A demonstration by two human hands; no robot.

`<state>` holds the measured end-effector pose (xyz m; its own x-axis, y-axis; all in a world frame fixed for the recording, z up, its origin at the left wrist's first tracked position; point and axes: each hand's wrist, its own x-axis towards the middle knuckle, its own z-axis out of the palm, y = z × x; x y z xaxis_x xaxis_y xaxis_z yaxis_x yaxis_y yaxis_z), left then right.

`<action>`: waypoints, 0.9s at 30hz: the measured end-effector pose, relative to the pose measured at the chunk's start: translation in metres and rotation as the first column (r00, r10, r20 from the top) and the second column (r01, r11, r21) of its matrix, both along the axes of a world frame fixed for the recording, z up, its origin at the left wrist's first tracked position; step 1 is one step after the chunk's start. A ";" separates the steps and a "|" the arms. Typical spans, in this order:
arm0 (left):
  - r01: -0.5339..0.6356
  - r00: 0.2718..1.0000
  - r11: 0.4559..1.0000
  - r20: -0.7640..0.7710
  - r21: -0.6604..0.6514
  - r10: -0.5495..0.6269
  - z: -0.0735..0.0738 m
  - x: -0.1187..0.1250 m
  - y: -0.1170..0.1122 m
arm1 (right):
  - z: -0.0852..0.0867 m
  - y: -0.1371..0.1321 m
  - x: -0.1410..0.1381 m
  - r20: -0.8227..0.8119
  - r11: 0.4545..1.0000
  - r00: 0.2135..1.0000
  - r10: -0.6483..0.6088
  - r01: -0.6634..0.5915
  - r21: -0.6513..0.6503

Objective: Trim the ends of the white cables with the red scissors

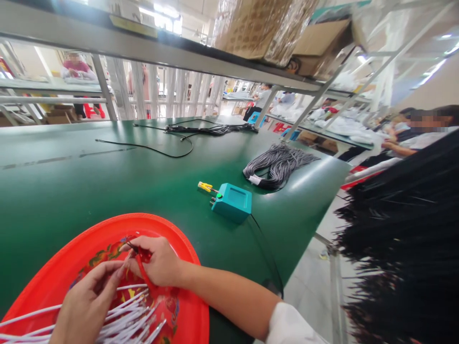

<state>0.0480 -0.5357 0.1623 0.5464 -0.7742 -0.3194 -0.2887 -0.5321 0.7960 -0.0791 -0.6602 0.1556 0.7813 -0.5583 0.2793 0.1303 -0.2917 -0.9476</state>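
Over a red tray (143, 220), both of my hands are close together. My right hand (161, 263) is closed round a pair of red-handled scissors (144, 273), whose dark blades point up and left. My left hand (86, 298) pinches a thin white cable, its fingertips right beside the blades; the pinched end is mostly hidden by the fingers. Below the hands, a bundle of white cables (131, 317) with metallic tips lies across the tray, running off to the lower left.
A teal box (234, 200) with a yellow clip (205, 187) and a black cord stands on the green table (125, 191). Beyond lie a grey cable coil (276, 165) and black cables (215, 128). Black strands (405, 239) hang at right. Overhead runs a shelf with cartons (319, 45); people sit farther off.
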 end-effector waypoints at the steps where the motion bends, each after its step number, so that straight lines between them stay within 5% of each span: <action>1: 0.018 1.000 1.000 -0.005 0.001 -0.018 -0.002 0.002 0.001 | 0.001 0.000 0.000 0.003 1.000 1.000 -0.008 0.008 -0.012; 10: -0.158 0.986 0.984 -0.067 -0.086 0.153 0.017 -0.015 -0.007 | 0.002 0.000 -0.001 0.006 0.999 1.000 -0.021 0.021 -0.036; 20: -0.050 0.999 0.973 -0.025 -0.225 0.045 0.013 -0.023 -0.003 | 0.002 0.002 -0.003 0.012 0.996 1.000 -0.020 0.019 0.091; 27: -0.117 0.990 0.972 -0.104 -0.202 0.098 0.017 -0.029 -0.004 | -0.009 -0.002 -0.002 0.046 0.970 0.999 0.007 -0.018 0.241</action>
<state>0.0186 -0.5398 0.1796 0.6056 -0.7672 -0.2114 -0.1583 -0.3765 0.9128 -0.0814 -0.6625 0.1468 0.7786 -0.6036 0.1716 0.1758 -0.0527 -0.9830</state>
